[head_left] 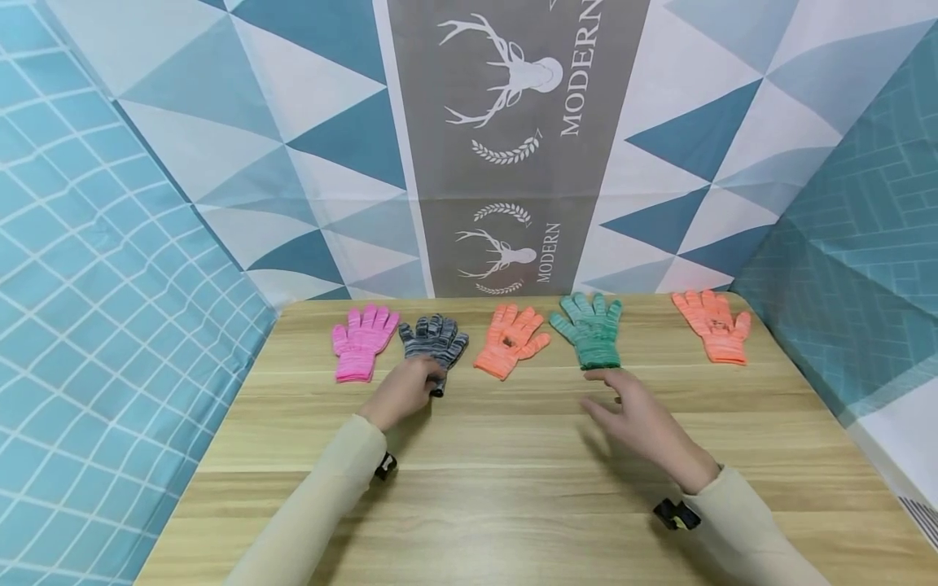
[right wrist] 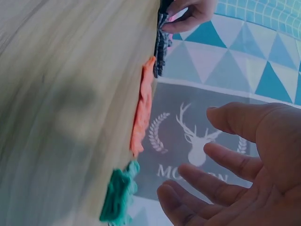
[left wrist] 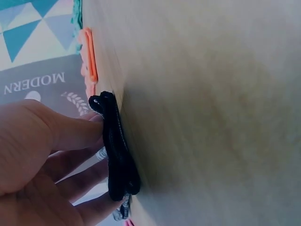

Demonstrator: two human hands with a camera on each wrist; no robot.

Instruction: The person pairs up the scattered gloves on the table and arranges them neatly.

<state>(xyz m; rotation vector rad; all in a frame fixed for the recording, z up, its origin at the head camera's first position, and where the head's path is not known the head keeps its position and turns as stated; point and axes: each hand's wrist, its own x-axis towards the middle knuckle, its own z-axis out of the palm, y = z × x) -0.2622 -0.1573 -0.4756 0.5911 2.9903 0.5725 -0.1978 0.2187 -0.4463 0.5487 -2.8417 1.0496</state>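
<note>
My left hand (head_left: 405, 392) is at the cuff of a black-and-grey knit glove (head_left: 436, 338), which lies palm-flat with its fingers toward the wall. Up close in the left wrist view, the thumb and fingers grip the sides of the black cuff (left wrist: 117, 150). My right hand (head_left: 645, 423) hovers over the table just in front of a green glove (head_left: 595, 334), its fingers apart and holding nothing. In the right wrist view the spread fingers (right wrist: 211, 188) stand away from the green glove (right wrist: 117, 195). Between the two hands lies an orange glove (head_left: 509, 342).
A pink glove (head_left: 362, 346) lies at the left of the row, and another orange glove (head_left: 714, 325) at the far right. All rest on a wood-grain table (head_left: 484, 488). Patterned cloth (head_left: 506, 163) hangs behind it, with blue cloth at both sides.
</note>
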